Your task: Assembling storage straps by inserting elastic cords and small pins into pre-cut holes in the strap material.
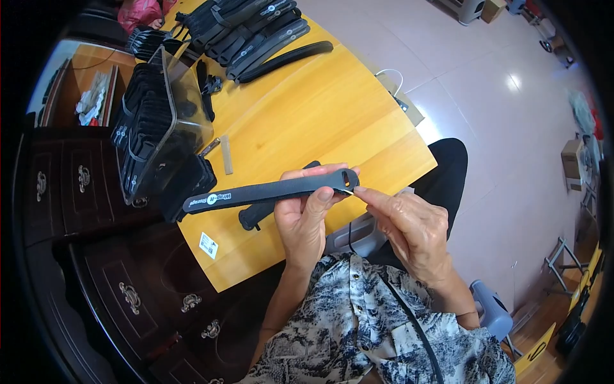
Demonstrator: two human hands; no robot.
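Note:
My left hand [304, 217] grips a long black strap [262, 191] with white print near its rounded left end. The other end widens round an oval slot, beside my left fingertips. My right hand [409, 224] is closed in a pinch at the lower edge of this slotted end. A small pale sliver shows at its fingertips, too small to name. Below the held strap, another black strap [259, 214] lies on the wooden table [313, 96], partly hidden by my left hand.
A clear plastic bin [171, 96] of black straps stands at the table's left edge. Bundled straps [236, 32] and a loose strap [288, 61] lie at the far side. Nearer are a flat strip [227, 155], a small handled tool [210, 147] and a white label [208, 245].

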